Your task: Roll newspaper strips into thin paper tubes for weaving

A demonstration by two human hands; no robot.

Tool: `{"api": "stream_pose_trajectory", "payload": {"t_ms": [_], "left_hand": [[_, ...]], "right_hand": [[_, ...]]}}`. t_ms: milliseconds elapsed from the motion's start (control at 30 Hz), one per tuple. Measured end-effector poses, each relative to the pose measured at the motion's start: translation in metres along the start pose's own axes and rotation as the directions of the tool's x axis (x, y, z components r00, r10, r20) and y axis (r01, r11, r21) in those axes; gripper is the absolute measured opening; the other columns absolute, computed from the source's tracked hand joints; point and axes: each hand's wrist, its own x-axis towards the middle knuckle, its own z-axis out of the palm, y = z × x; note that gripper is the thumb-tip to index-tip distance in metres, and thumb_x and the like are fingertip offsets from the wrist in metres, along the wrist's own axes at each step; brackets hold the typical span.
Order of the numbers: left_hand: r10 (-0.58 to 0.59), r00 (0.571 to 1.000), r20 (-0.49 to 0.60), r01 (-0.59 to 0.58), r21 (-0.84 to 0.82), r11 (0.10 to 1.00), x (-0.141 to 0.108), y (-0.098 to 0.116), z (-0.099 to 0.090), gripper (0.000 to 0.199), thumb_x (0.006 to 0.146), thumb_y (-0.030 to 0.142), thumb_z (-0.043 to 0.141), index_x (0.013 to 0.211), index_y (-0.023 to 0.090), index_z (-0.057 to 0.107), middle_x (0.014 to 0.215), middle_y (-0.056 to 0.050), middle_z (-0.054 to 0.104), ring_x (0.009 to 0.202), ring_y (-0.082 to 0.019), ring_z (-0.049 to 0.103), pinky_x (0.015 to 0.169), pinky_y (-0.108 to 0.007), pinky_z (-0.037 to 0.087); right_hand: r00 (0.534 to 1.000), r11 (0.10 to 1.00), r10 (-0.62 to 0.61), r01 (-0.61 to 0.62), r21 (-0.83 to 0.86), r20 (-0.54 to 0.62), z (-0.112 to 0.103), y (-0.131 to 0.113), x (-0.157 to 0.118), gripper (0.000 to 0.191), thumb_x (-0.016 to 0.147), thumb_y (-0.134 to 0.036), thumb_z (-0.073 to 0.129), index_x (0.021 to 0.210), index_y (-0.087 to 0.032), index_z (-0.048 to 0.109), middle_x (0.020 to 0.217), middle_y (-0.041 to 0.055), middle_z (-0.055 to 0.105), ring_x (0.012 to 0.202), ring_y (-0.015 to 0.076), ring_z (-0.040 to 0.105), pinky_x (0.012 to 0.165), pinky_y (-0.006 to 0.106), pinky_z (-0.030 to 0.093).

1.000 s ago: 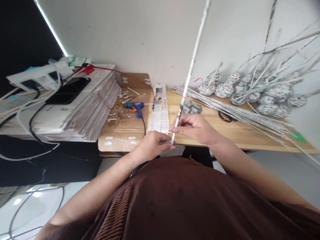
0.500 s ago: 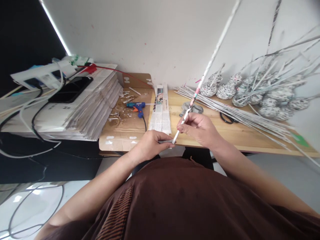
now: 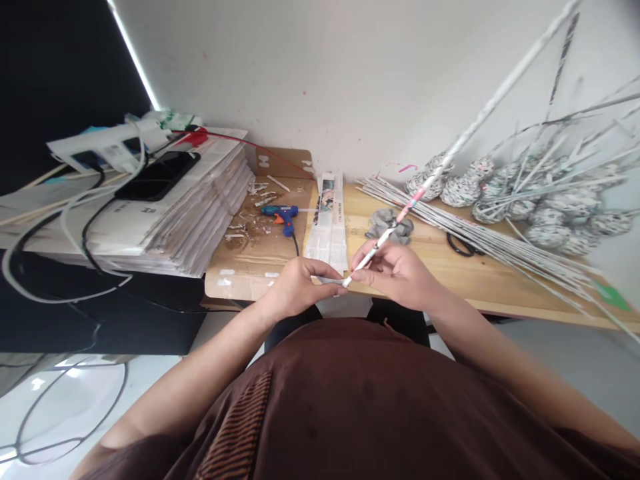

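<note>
A long thin rolled newspaper tube, white with pink and dark patches, slants up to the right from between my hands. My right hand is closed around its lower part, thumb and fingers pinching it. My left hand pinches a loose paper strip at the tube's bottom end, where the strip meets the roll. Both hands are over the table's front edge. Just beyond them flat newspaper strips lie in a pile, and a crumpled grey cloth sits behind my right hand.
A blue glue gun lies on cardboard among paper scraps. Stacked newspapers at left carry a phone and cables. A bundle of paper tubes, black-handled scissors and several woven paper shapes occupy the right.
The tube has tilted further to the right and lower. My right hand has slid down it, closer to my left hand. The view has shifted slightly.
</note>
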Motion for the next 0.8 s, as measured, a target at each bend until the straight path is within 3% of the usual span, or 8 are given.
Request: {"api": "stream_pose_trajectory", "payload": {"t_ms": [200,267,400,467,533,600,667,800], "left_hand": [[0.016,0.999,-0.037,-0.015,0.023,1.0,0.001,0.003,-0.004,0.02,0.074,0.039,0.072,0.081,0.021,0.076,0.079,-0.001,0.075,0.075,-0.016,0.066,0.072,-0.025,0.047],[0.024,0.988,-0.153,-0.028,-0.024,0.999,0.002,0.001,-0.011,0.02,0.077,0.039,0.07,0.083,0.02,0.076,0.081,-0.002,0.075,0.076,-0.016,0.066,0.072,-0.025,0.047],[-0.014,0.827,-0.562,-0.073,-0.132,0.989,0.002,-0.011,-0.029,0.027,0.082,0.044,0.065,0.077,0.018,0.072,0.076,-0.003,0.072,0.07,-0.014,0.062,0.069,-0.025,0.047],[-0.109,0.791,-0.602,-0.07,-0.266,0.961,0.0,-0.019,-0.031,0.04,0.085,0.05,0.058,0.066,0.017,0.068,0.062,-0.002,0.066,0.057,-0.011,0.056,0.059,-0.023,0.044],[-0.235,0.856,-0.46,-0.011,-0.47,0.882,-0.002,-0.024,-0.024,0.043,0.084,0.052,0.058,0.067,0.015,0.068,0.058,-0.002,0.062,0.051,-0.009,0.052,0.051,-0.022,0.039],[-0.298,0.939,-0.173,0.123,-0.638,0.76,-0.004,-0.024,-0.009,0.033,0.08,0.046,0.067,0.088,0.015,0.073,0.072,-0.004,0.067,0.059,-0.009,0.055,0.051,-0.019,0.039],[-0.301,0.952,0.063,0.251,-0.724,0.642,-0.004,-0.02,0.006,0.037,0.073,0.037,0.076,0.103,0.016,0.071,0.083,-0.005,0.068,0.067,-0.008,0.058,0.056,-0.018,0.042],[-0.252,0.958,0.134,0.272,-0.692,0.668,0.007,-0.01,0.023,0.035,0.076,0.044,0.072,0.094,0.014,0.072,0.078,-0.006,0.068,0.064,-0.009,0.058,0.055,-0.018,0.041]], "right_hand": [[1.0,0.995,0.003,-0.007,-0.1,-0.031,0.012,0.007,0.0,0.017,0.082,-0.032,0.068,0.087,-0.017,0.064,0.078,0.0029,0.067,0.07,0.014,0.063,0.062,0.027,0.05],[0.997,0.998,-0.003,-0.002,-0.061,-0.084,0.01,0.01,0.001,0.017,0.082,-0.032,0.068,0.087,-0.016,0.063,0.078,0.0031,0.067,0.07,0.0142,0.064,0.063,0.027,0.051],[0.972,0.998,-0.04,0.049,0.032,-0.23,0.002,0.012,0.005,0.018,0.08,-0.031,0.071,0.084,-0.016,0.061,0.074,0.003,0.068,0.069,0.0144,0.066,0.059,0.026,0.051],[0.946,0.996,-0.059,0.077,0.044,-0.318,0.0,0.012,0.008,0.021,0.077,-0.033,0.073,0.081,-0.016,0.06,0.073,0.0034,0.068,0.068,0.0148,0.066,0.055,0.025,0.05],[0.921,0.994,-0.077,0.099,0.037,-0.383,0.001,0.014,0.012,0.024,0.076,-0.036,0.074,0.08,-0.016,0.06,0.071,0.004,0.068,0.065,0.0144,0.064,0.053,0.026,0.048],[0.894,0.993,-0.103,0.115,0.001,-0.435,0.004,0.017,0.015,0.024,0.076,-0.036,0.073,0.08,-0.016,0.061,0.069,0.0039,0.068,0.06,0.0129,0.061,0.052,0.026,0.047],[0.865,0.988,-0.156,0.138,-0.073,-0.477,0.009,0.021,0.018,0.021,0.077,-0.035,0.072,0.08,-0.016,0.063,0.066,0.0021,0.066,0.055,0.0113,0.055,0.051,0.026,0.044],[0.812,0.96,-0.277,0.206,-0.191,-0.514,0.012,0.024,0.019,0.014,0.078,-0.029,0.072,0.083,-0.018,0.065,0.072,0.0018,0.066,0.059,0.0117,0.056,0.055,0.026,0.046]]}}
